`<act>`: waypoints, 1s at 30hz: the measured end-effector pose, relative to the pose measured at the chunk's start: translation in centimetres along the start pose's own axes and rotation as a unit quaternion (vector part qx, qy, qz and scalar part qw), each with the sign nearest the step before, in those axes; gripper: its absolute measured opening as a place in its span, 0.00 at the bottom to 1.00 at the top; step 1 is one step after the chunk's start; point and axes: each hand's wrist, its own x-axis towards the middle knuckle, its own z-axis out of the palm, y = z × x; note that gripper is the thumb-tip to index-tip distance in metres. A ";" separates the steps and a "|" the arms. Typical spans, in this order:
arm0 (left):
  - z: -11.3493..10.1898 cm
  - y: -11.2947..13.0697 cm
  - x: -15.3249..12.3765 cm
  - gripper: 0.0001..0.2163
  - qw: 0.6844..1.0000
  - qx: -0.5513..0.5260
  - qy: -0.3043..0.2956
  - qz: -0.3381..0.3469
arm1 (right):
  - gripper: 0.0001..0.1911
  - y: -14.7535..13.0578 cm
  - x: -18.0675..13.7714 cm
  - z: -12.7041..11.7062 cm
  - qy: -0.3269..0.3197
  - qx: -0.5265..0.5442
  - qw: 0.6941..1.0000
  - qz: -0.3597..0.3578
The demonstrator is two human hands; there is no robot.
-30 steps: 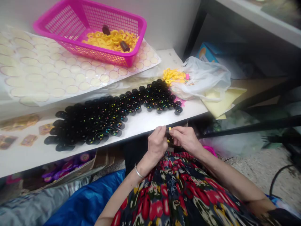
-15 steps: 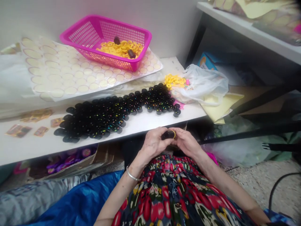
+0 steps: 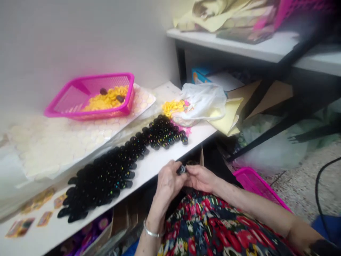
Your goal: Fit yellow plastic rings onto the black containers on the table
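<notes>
My left hand (image 3: 168,182) is closed round a small black cylinder (image 3: 181,170), held in front of the table edge above my lap. A greyish round end of it faces up between the fingers. Touching it from the other side is my right hand (image 3: 201,177), its thumb and fingers pressed together; its lower fingers are partly hidden. Just beyond the hands, many black cylinders with coloured specks on top (image 3: 106,174) stand packed in a long band on the white table (image 3: 157,161).
A pink basket (image 3: 71,114) with yellow rings and two dark pieces stands on a printed sheet (image 3: 66,149). Loose yellow rings (image 3: 172,107) lie beside a white plastic bag (image 3: 204,103). A black-legged shelf (image 3: 229,48) rises at right; another pink basket (image 3: 257,185) is low beside me.
The view has swung right and tilted. The cylinder has turned in my fingers: its yellow-rimmed end faced right before, and a greyish end shows now. Both hands stay together.
</notes>
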 end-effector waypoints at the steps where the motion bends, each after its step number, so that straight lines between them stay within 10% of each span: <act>1: 0.1 -0.1 0.2 0.03 1.000 -0.022 -0.011 -0.013 | 0.08 0.1 0.1 -0.2 -0.004 0.003 1.000 -0.009; 14: -2.2 -0.4 0.4 0.04 0.964 -0.187 -0.162 0.100 | 0.20 0.9 2.2 -3.0 -0.070 0.031 0.993 0.085; 25: 1.7 -4.8 1.8 0.24 0.989 -0.137 -0.014 0.051 | 0.17 -1.6 3.2 -3.8 -0.012 -0.188 0.982 0.008; 27: 1.9 -5.4 2.1 0.26 0.987 -0.144 0.031 0.068 | 0.14 -2.4 4.3 -4.6 0.080 -0.356 0.931 0.011; 30: 1.2 -6.3 3.1 0.21 0.981 -0.139 0.113 0.069 | 0.10 -2.8 6.5 -4.7 0.191 -0.679 0.708 0.046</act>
